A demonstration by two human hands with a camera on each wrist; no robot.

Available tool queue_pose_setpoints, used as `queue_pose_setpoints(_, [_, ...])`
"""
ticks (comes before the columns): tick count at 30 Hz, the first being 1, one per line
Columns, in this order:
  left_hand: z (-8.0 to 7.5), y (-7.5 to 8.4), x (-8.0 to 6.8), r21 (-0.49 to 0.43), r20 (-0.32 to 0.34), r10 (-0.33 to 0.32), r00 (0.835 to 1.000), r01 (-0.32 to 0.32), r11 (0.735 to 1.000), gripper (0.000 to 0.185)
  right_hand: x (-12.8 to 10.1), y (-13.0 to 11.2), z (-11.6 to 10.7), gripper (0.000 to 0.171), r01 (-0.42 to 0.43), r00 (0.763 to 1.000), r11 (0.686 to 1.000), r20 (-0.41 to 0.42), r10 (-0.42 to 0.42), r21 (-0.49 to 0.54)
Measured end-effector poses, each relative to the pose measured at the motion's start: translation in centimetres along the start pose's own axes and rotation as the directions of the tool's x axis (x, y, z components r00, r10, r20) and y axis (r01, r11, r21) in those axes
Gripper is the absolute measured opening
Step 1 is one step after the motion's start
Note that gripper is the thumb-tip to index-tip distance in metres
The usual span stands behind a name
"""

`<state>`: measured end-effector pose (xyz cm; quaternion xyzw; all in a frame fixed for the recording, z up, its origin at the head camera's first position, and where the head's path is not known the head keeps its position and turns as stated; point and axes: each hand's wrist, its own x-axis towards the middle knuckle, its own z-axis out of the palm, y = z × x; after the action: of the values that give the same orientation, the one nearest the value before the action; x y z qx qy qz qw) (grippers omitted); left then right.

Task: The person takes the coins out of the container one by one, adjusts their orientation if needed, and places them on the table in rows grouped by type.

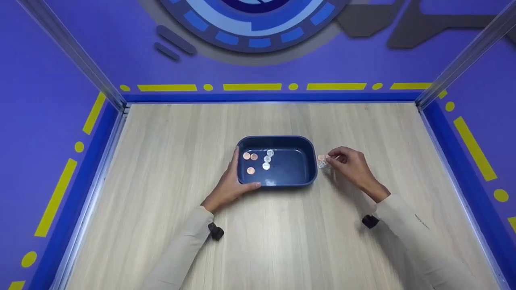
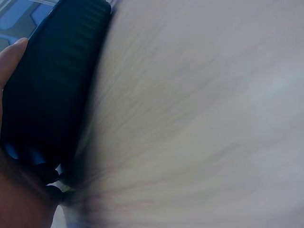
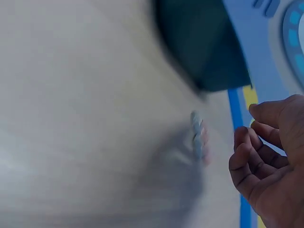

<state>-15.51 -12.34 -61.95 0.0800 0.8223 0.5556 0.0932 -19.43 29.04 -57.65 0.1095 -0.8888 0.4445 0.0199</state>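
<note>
A dark blue rectangular tray (image 1: 275, 183) sits on the table. My left hand (image 1: 230, 181) grips its left end, thumb on the front rim and fingers along the left wall. Inside lie three copper coins (image 1: 250, 170) and three silver coins (image 1: 266, 166), the silver ones in a slanting row. To the right of the tray, my right hand (image 1: 350, 167) hovers over a small group of copper coins (image 1: 321, 157) and silver coins (image 1: 321, 164) on the table. Its fingers are loosely bent, thumb and index slightly apart, with no coin visible between them in the right wrist view.
The pale wood table (image 1: 181, 133) is bounded by purple-blue walls (image 1: 298, 72) with yellow markings at the back and sides. Metal corner posts (image 1: 86, 60) stand at the back. A black wrist camera (image 1: 216, 231) is strapped below the left hand.
</note>
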Motion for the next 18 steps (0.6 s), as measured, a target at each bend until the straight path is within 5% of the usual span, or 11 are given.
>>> queue_pose_setpoints(18, [0.0, 0.1, -0.1, 0.003, -0.003, 0.004, 1.0, -0.004, 1.0, 0.143, 2.0, -5.3, 3.5, 0.015, 0.242, 0.961, 0.97, 0.144, -0.237, -0.015])
